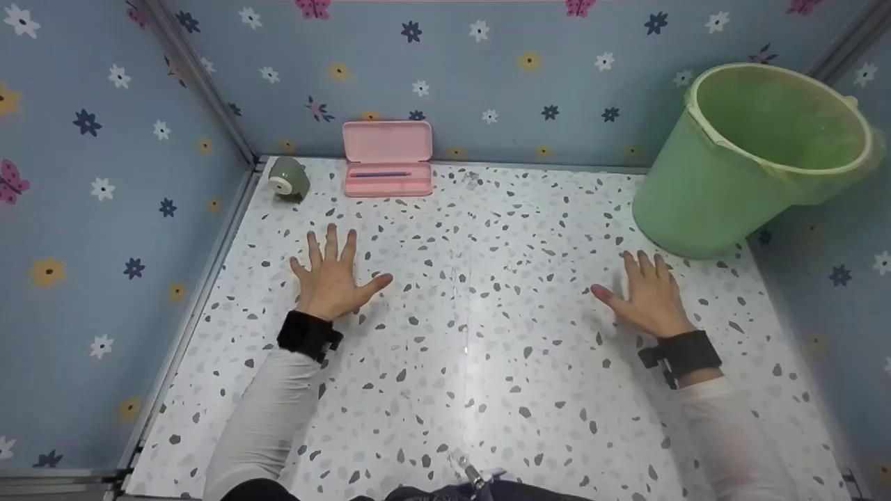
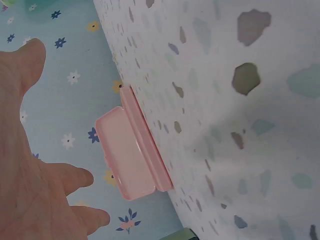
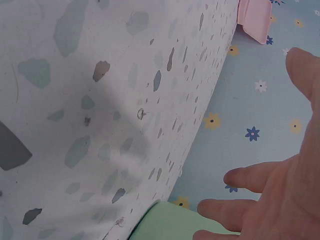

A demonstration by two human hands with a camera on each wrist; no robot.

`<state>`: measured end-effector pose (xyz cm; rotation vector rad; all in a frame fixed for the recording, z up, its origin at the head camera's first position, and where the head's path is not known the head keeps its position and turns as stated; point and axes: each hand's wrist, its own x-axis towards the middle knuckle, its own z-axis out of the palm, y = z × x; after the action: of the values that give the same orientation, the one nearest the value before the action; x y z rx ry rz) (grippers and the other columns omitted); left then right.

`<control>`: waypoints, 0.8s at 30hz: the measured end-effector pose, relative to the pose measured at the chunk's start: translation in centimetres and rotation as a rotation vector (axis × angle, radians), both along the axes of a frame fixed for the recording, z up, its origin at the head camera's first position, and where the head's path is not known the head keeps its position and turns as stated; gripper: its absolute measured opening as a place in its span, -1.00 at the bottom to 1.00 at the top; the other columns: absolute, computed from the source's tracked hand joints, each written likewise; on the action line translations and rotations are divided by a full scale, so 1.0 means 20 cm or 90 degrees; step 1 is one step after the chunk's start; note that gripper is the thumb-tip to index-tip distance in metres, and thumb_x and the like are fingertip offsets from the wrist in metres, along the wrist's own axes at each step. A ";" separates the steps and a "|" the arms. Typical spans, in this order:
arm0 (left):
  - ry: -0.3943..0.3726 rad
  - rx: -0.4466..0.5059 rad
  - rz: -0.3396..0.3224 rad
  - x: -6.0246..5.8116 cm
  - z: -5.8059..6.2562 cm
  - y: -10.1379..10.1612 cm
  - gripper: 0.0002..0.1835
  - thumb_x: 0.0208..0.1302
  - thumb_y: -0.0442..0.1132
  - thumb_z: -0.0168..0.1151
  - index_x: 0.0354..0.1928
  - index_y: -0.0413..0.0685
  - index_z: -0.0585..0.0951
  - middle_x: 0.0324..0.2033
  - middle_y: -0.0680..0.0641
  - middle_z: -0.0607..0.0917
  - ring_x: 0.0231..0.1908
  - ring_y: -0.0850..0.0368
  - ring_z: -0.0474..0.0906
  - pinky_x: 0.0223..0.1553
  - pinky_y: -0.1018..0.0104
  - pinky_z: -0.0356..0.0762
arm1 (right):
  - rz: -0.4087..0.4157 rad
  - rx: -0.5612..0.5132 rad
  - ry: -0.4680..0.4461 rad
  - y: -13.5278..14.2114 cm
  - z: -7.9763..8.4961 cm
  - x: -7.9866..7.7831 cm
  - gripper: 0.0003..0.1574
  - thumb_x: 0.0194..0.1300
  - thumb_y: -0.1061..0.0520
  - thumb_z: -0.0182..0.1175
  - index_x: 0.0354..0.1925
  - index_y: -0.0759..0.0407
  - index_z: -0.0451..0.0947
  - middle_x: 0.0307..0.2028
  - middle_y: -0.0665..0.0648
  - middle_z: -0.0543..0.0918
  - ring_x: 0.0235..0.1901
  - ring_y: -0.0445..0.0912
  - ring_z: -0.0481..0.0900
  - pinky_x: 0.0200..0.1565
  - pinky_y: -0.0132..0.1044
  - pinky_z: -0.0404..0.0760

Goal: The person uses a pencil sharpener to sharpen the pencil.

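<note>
My left hand [image 1: 330, 282] is held over the left part of the speckled table, fingers spread and nothing in it. Beyond its fingertips, a pink pencil case [image 1: 388, 182] stands with its lid up against the back wall. A pencil [image 1: 381, 174] lies inside the case. Left of it sits a small green object with a white round part [image 1: 289, 179], perhaps a pencil sharpener. On the right, my right hand [image 1: 651, 296] is also spread and holds nothing. Its fingers point towards a green bin [image 1: 696, 188]. In the left wrist view the pencil case [image 2: 127, 152] appears past the fingers.
The bin, lined with a thin bag, fills the back right corner. Flower-patterned walls [image 1: 487, 83] enclose the speckled white table [image 1: 473, 292] at the back and both sides. At the front edge, a zip pull [image 1: 473, 474] of dark clothing shows.
</note>
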<state>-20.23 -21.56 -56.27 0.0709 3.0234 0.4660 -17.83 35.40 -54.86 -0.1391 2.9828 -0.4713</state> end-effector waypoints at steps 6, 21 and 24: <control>-0.015 0.005 0.005 0.01 -0.01 -0.02 0.38 0.29 0.71 0.17 0.86 0.02 -0.06 0.84 -0.36 -0.22 0.79 -0.61 -0.38 0.55 -0.87 -0.16 | 0.012 -0.003 -0.001 -0.02 0.00 0.01 0.43 0.53 -0.60 0.12 0.77 0.42 -0.02 0.72 0.66 0.04 0.71 0.66 -0.06 0.64 0.64 0.02; 0.052 0.053 0.007 -0.44 0.08 -0.12 0.33 0.30 0.47 0.45 0.84 -0.01 0.00 0.81 -0.43 -0.14 0.79 -0.58 -0.25 0.70 -0.62 -0.04 | 0.039 -0.058 -0.003 -0.12 -0.01 -0.01 0.65 0.32 -0.61 0.39 0.80 0.35 -0.13 0.75 0.63 -0.01 0.71 0.60 0.04 0.63 0.61 0.12; 0.032 0.068 -0.003 -0.59 0.05 -0.09 0.26 0.36 0.35 0.49 0.84 -0.03 0.03 0.81 -0.45 -0.09 0.78 -0.58 -0.19 0.71 -0.57 0.02 | 0.046 -0.051 -0.002 -0.15 -0.02 -0.01 0.65 0.30 -0.62 0.39 0.79 0.36 -0.10 0.74 0.63 0.01 0.72 0.59 0.04 0.64 0.58 0.14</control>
<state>-32.00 -23.31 -55.32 0.0989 3.0450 0.6339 -18.12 32.48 -55.18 -0.2522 2.9450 -0.5812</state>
